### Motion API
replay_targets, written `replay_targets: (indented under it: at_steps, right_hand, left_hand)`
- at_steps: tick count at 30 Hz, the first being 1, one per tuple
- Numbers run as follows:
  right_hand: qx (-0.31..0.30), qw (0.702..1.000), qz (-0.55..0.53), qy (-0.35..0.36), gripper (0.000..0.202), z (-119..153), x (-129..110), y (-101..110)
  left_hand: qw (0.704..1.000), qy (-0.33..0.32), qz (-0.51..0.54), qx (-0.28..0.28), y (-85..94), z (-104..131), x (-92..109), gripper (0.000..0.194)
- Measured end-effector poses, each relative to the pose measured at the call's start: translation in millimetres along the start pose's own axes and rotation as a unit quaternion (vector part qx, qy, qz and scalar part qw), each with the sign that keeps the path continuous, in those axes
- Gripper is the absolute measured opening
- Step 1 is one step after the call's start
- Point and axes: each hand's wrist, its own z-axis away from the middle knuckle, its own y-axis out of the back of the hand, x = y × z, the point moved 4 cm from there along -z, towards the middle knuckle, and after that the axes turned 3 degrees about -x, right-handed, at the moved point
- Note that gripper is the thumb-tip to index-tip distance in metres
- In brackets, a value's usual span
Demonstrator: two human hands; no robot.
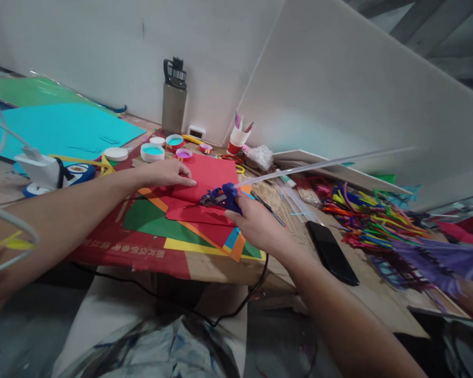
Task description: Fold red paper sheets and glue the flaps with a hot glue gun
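Observation:
In my right hand (254, 218) is a blue hot glue gun (230, 197), with a long clear glue stick (323, 167) rising from its back end. Its nozzle points left, over red paper (213, 170). My left hand (171, 173) rests at the left edge of that paper, fingers bent together and fingertips on it; whether they pinch an edge is too small to tell. Beneath lie green (150, 218), orange and yellow sheets. A black cord (260, 275) hangs from near my right hand down over the table edge.
A bottle (174, 102) stands by the wall, near round containers (152, 151) and a paper cup (238, 139). At right lie a black phone (331, 252) and colourful pipe cleaners (362, 210). A white plug (41, 168) on a power strip and cables are at left.

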Motion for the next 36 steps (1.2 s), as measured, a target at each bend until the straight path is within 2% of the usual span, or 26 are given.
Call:
replay_targets:
  at_steps: [9,17,25,30,36]
  right_hand:
    - [-0.013,0.999,-0.028,0.041,0.023,-4,-10,-3]
    - [-0.001,0.999,0.028,-0.023,0.017,13,27,9]
    - [0.017,0.995,0.065,-0.076,0.02,34,59,24]
    - [0.009,0.986,0.121,-0.116,0.023,43,72,32]
    - [0.013,0.982,0.131,-0.132,0.021,48,79,37]
  left_hand:
    - [1.0,-0.003,-0.028,0.007,1.2,2,5,0.042]
    - [0.999,0.026,-0.023,-0.003,-0.5,2,3,0.041]
    - [0.998,0.013,-0.055,0.006,0.6,3,9,0.035]
    - [0.998,0.009,-0.058,-0.012,0.4,1,8,0.035]
    - [0.998,0.022,-0.055,-0.012,1.2,3,11,0.035]
